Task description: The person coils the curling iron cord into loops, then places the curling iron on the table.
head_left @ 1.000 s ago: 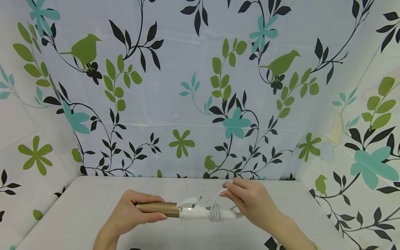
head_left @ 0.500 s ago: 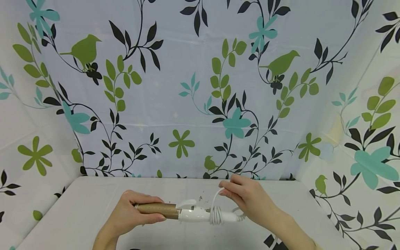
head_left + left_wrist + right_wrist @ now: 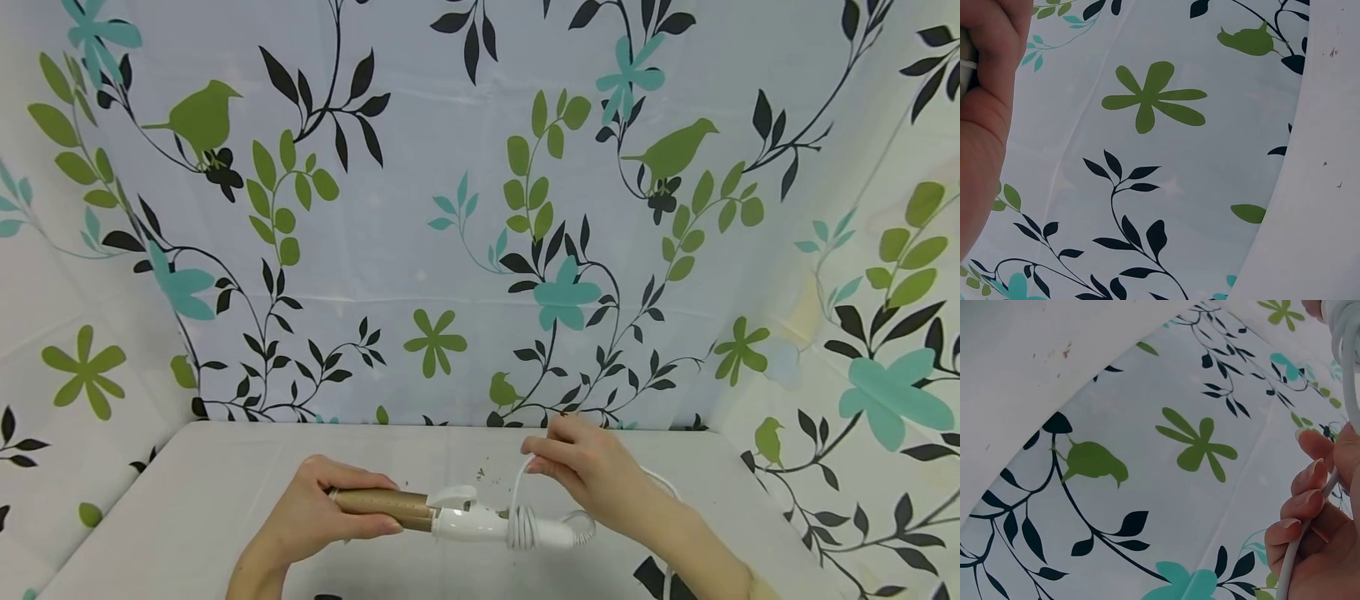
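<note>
A curling iron (image 3: 474,527) with a gold barrel and a white handle lies level above the table in the head view. My left hand (image 3: 318,512) grips its barrel end, thumb on the near side and fingers on the far side. White cord (image 3: 522,528) is wound in several loops round the handle. Just above those loops, my right hand (image 3: 596,475) pinches the cord between thumb and fingers. In the right wrist view the cord (image 3: 1290,565) runs down across the right palm. Only part of the left hand (image 3: 988,94) shows in the left wrist view.
Beneath the hands is a white table (image 3: 210,500) with small dark specks near its far side. Patterned cloth (image 3: 390,250) walls it in at the back and sides. A black-and-white checked patch (image 3: 651,575) shows at the near edge, by the right forearm.
My right hand has shifted slightly left and up with the cord. The handle end has dipped a little. A length of cord now shows beyond the right wrist.
</note>
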The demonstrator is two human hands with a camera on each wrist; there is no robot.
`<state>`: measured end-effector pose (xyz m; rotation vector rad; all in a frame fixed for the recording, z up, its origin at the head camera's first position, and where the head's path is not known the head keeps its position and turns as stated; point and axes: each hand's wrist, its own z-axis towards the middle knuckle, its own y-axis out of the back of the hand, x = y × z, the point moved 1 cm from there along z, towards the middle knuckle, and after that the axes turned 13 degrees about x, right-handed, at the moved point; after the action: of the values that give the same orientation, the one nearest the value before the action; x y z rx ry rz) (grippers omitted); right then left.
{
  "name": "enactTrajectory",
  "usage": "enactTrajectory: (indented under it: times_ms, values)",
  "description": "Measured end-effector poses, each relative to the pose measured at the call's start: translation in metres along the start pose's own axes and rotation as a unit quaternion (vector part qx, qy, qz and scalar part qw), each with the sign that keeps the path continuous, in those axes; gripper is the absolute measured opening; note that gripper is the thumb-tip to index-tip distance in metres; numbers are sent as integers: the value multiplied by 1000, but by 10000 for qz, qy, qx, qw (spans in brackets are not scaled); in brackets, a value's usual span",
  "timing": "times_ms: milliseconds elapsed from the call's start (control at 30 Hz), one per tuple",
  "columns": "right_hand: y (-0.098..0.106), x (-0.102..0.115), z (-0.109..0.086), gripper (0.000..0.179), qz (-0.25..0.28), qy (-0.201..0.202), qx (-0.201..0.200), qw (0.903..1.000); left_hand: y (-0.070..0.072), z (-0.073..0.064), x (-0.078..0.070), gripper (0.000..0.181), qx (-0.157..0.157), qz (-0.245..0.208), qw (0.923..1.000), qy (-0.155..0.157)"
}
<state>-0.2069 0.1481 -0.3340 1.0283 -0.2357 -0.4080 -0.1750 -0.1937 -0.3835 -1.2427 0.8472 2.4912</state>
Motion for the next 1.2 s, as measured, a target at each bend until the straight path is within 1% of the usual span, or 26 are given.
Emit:
enactTrajectory:
  times_ms: [133,233,367,467,600,667,733,833,900,1000,1133,1200]
  values:
    - [-3,0,-2,22,269,-162,152,9994,-1,0,-1,28,-41,-32,10000,-22]
    - [-3,-1,-3,16,695,-332,409,9962,-1,0,-1,29,-62,-106,9999,-53]
    - [-5,-4,-3,16,1370,-522,814,9858,-1,-1,-2,31,-59,-220,9997,-79]
    - [-7,-6,-3,19,1827,-551,1032,9762,-1,-1,-2,31,-51,-239,9997,-78]
    - [-13,-9,-4,21,2428,-561,1152,9616,-1,-1,-3,31,-85,-180,9998,-87]
    - [-16,-10,-5,21,2804,-695,1186,9500,0,-1,-3,31,-115,-124,9998,-107]
    - [-18,-11,-6,18,3147,-977,1192,9366,0,0,-3,31,-133,-92,9998,-147]
    - [-21,-11,-8,14,3486,-1510,1195,9173,0,0,-3,32,-141,-83,9997,-193]
    - [-23,-11,-10,14,3563,-1778,1160,9099,0,0,-3,32,-130,-94,9996,-237]
    - [-25,-9,-10,15,3646,-1838,1109,9061,0,0,-3,33,-142,-87,9994,-288]
    - [-28,-6,-10,16,3743,-1576,1094,9073,0,0,-3,35,-165,-90,9989,-430]
    - [-29,-5,-9,18,3854,-1495,1164,9031,0,1,-3,36,-147,-135,9982,-568]
